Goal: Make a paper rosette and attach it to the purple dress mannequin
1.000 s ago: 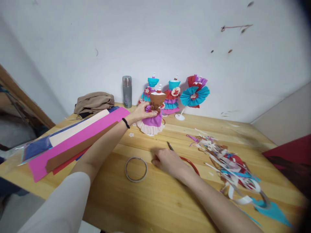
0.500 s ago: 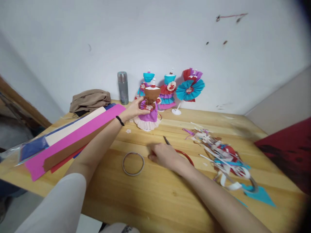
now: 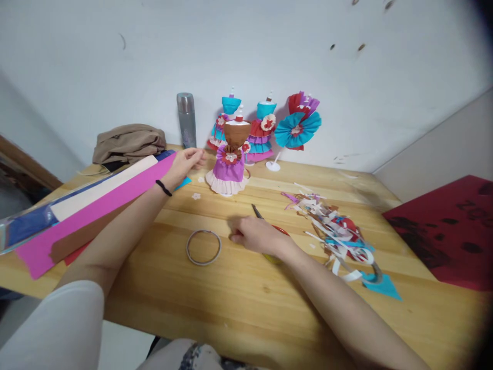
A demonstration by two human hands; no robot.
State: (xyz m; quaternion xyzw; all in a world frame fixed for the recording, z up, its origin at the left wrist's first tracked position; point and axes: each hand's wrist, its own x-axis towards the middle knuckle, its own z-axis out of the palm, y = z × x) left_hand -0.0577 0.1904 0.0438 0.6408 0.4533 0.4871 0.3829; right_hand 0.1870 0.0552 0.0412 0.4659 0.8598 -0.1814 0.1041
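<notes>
My left hand [image 3: 187, 163] is raised over the table's back left, its fingers loosely curled and apart from the dress figure [image 3: 232, 154] beside it. That figure stands upright, with a brown top, purple skirt and pale ruffle. My right hand [image 3: 258, 235] rests on the wood with its fingers curled under, so what they hold, if anything, is hidden. Scissors [image 3: 276, 229] lie partly beneath it, their dark tip pointing away. A thin ring [image 3: 204, 247] lies flat left of my right hand. Small paper flowers [image 3: 196, 196] sit near the front figure.
Three more dress figures, one with a blue fan [image 3: 296, 130], stand by the wall. A grey flask [image 3: 187, 121], brown cloth [image 3: 129, 145] and coloured sheets [image 3: 100, 205] are at the left. Paper scraps [image 3: 339, 231] and a red panel [image 3: 447, 231] are at the right.
My left hand has let go of the front dress figure and moved left. My right hand stays near the scissors. The view has shifted slightly.
</notes>
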